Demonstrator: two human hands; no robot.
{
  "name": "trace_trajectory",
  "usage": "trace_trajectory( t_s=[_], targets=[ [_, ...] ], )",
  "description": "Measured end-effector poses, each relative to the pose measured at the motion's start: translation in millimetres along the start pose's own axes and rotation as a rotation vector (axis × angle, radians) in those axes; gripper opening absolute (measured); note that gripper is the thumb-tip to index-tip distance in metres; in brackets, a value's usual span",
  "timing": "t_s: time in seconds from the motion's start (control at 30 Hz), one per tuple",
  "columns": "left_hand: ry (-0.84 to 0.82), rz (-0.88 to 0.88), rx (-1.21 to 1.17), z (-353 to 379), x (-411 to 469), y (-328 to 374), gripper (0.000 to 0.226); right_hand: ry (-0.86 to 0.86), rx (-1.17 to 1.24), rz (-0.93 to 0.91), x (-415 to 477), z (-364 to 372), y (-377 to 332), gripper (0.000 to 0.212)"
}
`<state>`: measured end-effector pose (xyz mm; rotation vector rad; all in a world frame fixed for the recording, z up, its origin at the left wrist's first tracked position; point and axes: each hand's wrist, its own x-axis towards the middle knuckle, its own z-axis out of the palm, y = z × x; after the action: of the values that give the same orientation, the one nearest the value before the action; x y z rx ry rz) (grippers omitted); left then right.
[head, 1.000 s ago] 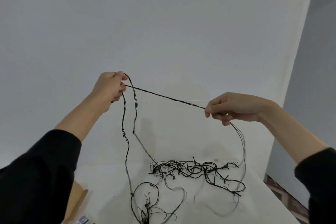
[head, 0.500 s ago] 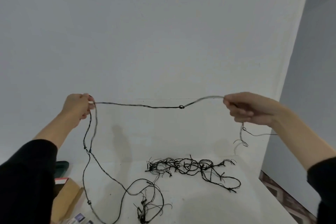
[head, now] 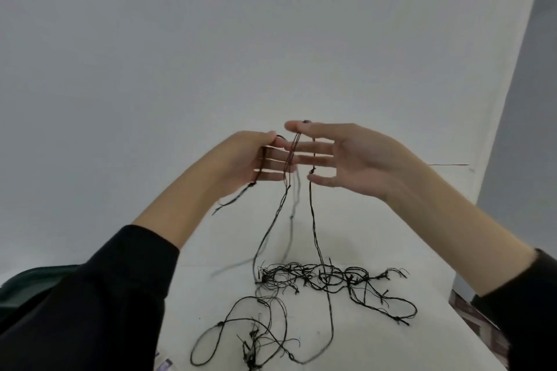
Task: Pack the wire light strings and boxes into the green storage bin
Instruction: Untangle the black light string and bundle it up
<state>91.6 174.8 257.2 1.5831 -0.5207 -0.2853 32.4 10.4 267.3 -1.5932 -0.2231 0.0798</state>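
A thin black wire light string (head: 315, 220) hangs in several strands from my two raised hands down to the white table. My left hand (head: 256, 159) has strands looped across its palm and fingers, and a short tail sticks out below it. My right hand (head: 352, 156) faces it, fingertips nearly touching, with a strand pinched at the tip of its thumb and forefinger and its other fingers spread. The rest of the string lies in a tangle (head: 325, 277) on the table, with a looser loop (head: 253, 340) nearer me. A dark green storage bin (head: 36, 272) shows at the left behind my sleeve.
The white table (head: 391, 346) stands against a plain white wall. Its right edge drops to a patterned floor (head: 470, 313). A printed box corner (head: 164, 366) peeks in at the bottom edge, left of the wire loop.
My hands were stretched wide apart with a taut length of wire between them; they have swung together at the centre, and the strands now hang straight down.
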Motion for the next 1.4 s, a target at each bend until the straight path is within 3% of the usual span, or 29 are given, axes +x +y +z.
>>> trace_trajectory(
  t_s=[0.17, 0.33, 0.43, 0.53, 0.63, 0.7, 0.77, 0.9, 1.03, 1.17, 1.23, 1.3, 1.4],
  targets=[
    [-0.033, -0.074, -0.147, 15, -7, -4, 0.025, 0.288, 0.002, 0.013, 10, 1, 15, 0.034],
    [-0.055, -0.102, 0.076, 8, -13, -5, 0.026, 0.442, 0.154, 0.0, 9, -21, 21, 0.033],
    [-0.071, -0.091, 0.143, 2, -15, 0, 0.027, 0.438, 0.188, 0.016, 8, -39, 33, 0.017],
    [-0.084, -0.075, 0.234, -4, -15, 10, 0.028, 0.295, 0.006, 0.101, 2, -48, 43, 0.015],
    [-0.106, -0.016, 0.398, -5, -13, 22, 0.023, 0.226, -0.49, 0.148, -5, -46, 43, 0.035],
    [-0.108, 0.005, 0.482, -3, -9, 29, 0.02, 0.317, -0.61, -0.009, -5, -42, 42, 0.047],
    [-0.121, 0.004, 0.509, 2, -4, 35, 0.022, 0.245, -0.506, -0.2, -1, -32, 44, 0.048],
    [-0.086, 0.073, 0.366, 10, 2, 47, 0.024, -0.045, -0.35, -0.227, 18, -2, 71, 0.069],
    [0.161, 0.257, -0.016, -7, -1, 66, 0.025, -0.038, -0.329, -0.051, 33, 13, 137, 0.015],
    [0.452, 0.416, -0.255, -51, -13, 75, 0.027, -0.005, -0.362, 0.313, 27, -9, 211, 0.019],
    [0.585, 0.428, -0.143, -74, -18, 67, 0.027, 0.09, -0.425, 0.419, 27, -28, 214, 0.026],
    [0.66, 0.343, 0.14, -90, -18, 52, 0.027, 0.225, -0.332, 0.372, 36, -45, 182, 0.032],
    [0.468, -0.013, 0.599, -96, -18, 23, 0.024, 0.369, -0.241, 0.106, 51, -60, 86, 0.038]
  ],
)
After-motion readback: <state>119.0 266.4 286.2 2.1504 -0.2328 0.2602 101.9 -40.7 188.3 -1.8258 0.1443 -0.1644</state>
